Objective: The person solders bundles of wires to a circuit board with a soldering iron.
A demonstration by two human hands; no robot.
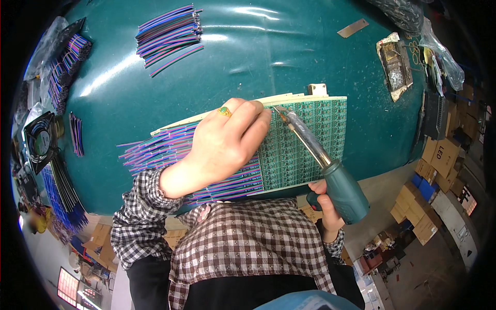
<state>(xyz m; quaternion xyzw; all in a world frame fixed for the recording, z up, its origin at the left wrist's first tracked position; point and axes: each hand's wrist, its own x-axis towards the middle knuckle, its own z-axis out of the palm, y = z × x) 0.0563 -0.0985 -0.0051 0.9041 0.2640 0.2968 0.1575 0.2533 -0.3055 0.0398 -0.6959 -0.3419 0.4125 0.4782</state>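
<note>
On the green table, wires seem to be being soldered onto a circuit board.
The right hand is wrapped around a soldering iron, tip at the board's far edge; the left hand bunches its fingers beside it, their hold hidden. Next likely calls for steadying a wire end.

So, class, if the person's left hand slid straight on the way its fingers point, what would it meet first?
Likely the metal tip of the soldering iron in the right hand, just beyond the left hand; depth is unclear, so it might slip past.
</note>
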